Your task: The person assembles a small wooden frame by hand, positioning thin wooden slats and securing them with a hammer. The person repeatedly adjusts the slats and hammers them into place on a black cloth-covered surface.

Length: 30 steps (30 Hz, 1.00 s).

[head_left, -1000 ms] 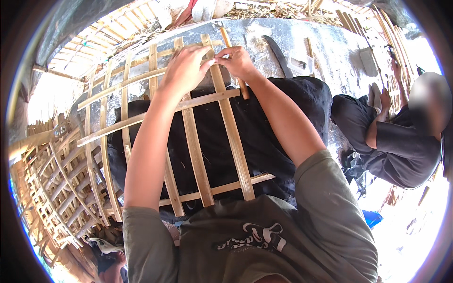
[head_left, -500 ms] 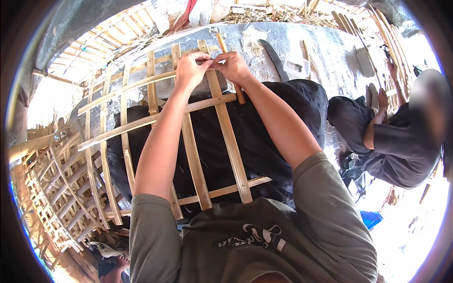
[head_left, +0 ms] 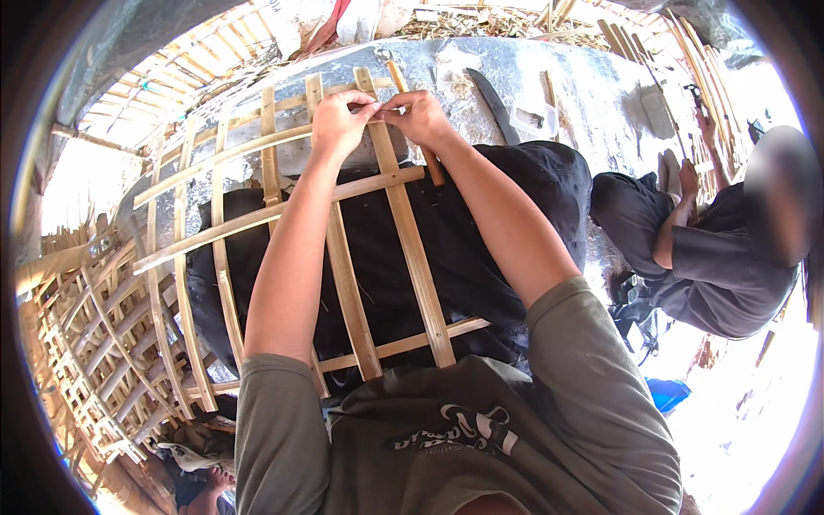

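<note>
A lattice of flat bamboo slats [head_left: 401, 219] lies across my lap, its strips crossing at open squares. Over its far right part, my left hand [head_left: 337, 124] and my right hand [head_left: 421, 118] meet fingertip to fingertip. Both are closed in a pinch above one of the upright slats. Whatever sits between the fingertips is too small to make out. Beside my right hand, a round wooden stick [head_left: 435, 167] slants past, partly covered by the hand. Beneath the lattice, near my left wrist, a grey block [head_left: 365, 153] shows between the slats.
A dark curved blade [head_left: 493, 105] and a clear plastic box [head_left: 534, 117] lie on the silvery sheet [head_left: 592, 94] to the right. Another person [head_left: 712, 249] in dark clothes sits at the far right. More woven bamboo lattices [head_left: 94, 343] are piled at the left.
The view has shifted slightly, so the lattice and hands appear a little further left and higher. My fingertips stay together in the same pinch over the slat.
</note>
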{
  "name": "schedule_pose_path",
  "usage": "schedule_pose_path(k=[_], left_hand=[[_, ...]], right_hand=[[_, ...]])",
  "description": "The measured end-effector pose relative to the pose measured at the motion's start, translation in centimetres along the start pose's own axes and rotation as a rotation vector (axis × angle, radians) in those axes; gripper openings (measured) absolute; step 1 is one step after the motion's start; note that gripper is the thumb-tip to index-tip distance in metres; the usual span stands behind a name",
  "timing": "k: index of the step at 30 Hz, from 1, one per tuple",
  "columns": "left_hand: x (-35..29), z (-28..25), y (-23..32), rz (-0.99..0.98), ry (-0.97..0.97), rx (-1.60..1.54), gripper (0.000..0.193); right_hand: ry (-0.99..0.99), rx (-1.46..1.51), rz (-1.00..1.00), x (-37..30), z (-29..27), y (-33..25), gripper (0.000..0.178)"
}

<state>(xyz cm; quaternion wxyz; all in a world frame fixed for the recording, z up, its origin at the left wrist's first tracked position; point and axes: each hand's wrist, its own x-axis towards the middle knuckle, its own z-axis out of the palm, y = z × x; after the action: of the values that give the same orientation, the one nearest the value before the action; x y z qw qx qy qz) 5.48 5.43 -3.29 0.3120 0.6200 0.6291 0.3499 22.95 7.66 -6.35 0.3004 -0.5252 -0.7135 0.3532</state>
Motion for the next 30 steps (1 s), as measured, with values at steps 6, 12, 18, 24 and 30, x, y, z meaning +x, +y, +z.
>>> schedule_pose_path(k=[6, 12, 18, 24, 30], left_hand=[[-0.1, -0.2, 0.1, 0.002, 0.034, 0.033, 0.021], [-0.1, -0.3, 0.0, 0.008, 0.019, 0.047, 0.024], [-0.1, -0.2, 0.5, -0.038, 0.018, 0.069, 0.019], [-0.3, -0.2, 0.6, 0.02, 0.054, 0.065, 0.018], [-0.4, -0.2, 0.4, -0.019, 0.019, 0.047, 0.02]], right_hand=[[-0.015, -0.021, 0.032, -0.1, -0.3, -0.4, 0.025], [-0.136, 0.002, 0.117, 0.0, -0.9, -0.7, 0.03], [-0.198, 0.123, 0.113, 0.3, -1.0, 0.8, 0.028], [-0.206, 0.15, 0.143, 0.0, -1.3, 0.4, 0.033], [-0.182, 0.086, 0.212, -0.1, -1.4, -0.2, 0.046]])
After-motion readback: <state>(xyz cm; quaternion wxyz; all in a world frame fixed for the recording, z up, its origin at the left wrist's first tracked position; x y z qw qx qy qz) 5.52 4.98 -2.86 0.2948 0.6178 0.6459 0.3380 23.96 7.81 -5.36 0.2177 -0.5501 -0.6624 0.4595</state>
